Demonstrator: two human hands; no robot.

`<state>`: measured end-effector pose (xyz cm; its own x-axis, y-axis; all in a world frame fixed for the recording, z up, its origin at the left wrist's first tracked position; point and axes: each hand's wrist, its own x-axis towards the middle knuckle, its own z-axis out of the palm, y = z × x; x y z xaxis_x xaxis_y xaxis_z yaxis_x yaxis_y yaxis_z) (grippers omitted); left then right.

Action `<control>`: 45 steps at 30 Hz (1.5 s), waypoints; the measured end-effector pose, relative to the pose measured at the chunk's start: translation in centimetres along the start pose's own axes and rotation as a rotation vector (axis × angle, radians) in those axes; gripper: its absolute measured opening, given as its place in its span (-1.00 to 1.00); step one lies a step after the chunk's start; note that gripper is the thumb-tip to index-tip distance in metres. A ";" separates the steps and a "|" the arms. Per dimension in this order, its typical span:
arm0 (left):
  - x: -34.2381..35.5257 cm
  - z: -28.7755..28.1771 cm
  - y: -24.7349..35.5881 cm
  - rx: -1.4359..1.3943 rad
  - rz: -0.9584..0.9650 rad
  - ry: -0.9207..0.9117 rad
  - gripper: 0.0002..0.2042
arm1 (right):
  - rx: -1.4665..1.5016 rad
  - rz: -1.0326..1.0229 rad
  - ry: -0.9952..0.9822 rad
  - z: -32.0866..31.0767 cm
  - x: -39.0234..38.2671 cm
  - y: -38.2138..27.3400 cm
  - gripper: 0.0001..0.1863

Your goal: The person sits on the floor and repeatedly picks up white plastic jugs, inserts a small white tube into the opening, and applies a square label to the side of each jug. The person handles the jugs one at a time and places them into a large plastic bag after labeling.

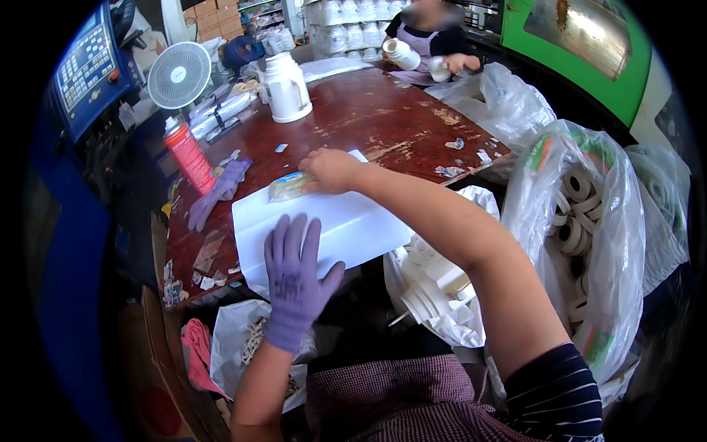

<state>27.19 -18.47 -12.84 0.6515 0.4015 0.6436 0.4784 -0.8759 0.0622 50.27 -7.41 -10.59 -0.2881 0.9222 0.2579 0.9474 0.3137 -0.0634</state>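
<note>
My left hand (pixel 294 269), in a purple knitted glove, has its fingers spread over a white sheet (pixel 372 232) at the near edge of the red-brown table (pixel 405 125). My bare right hand (pixel 331 171) is at the sheet's far part, its fingers curled over a small flat olive-beige item with a blue strip (pixel 286 190); what exactly it is, I cannot tell. A loose purple glove (pixel 217 197) and a red spray can (pixel 189 158) lie and stand to the left, and a white jug-shaped piece (pixel 286 88) stands farther back.
Plastic sacks of white rings (pixel 578 206) and white parts (pixel 438 298) flank me on the right; a bag of small pieces (pixel 232 342) sits below left. A co-worker (pixel 423 37) holds white pieces across the table. A fan (pixel 178 74), control panel (pixel 92 66) and green machine (pixel 567 48) surround it.
</note>
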 end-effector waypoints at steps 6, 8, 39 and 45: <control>-0.3 3.7 -3.2 0.163 -0.048 -0.108 -0.31 | -0.055 -0.099 0.066 -0.5 -0.9 0.5 -0.47; -0.3 4.0 -3.5 0.170 -0.033 -0.062 -0.41 | -0.099 -0.051 0.043 -0.7 -0.6 0.1 -0.51; -18.9 22.7 -16.0 -0.348 -1.087 0.568 -0.56 | 0.110 -0.482 0.381 -5.1 -13.4 -13.1 -0.73; -9.6 23.0 -18.9 -0.126 -1.268 0.214 -0.59 | 0.177 -0.307 0.170 -5.1 -19.0 -9.6 -0.75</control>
<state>25.40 0.37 -37.76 -0.3264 0.9258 0.1906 0.6238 0.0595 0.7794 47.31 -29.08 -9.95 -0.5134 0.7333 0.4458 0.7775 0.6173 -0.1201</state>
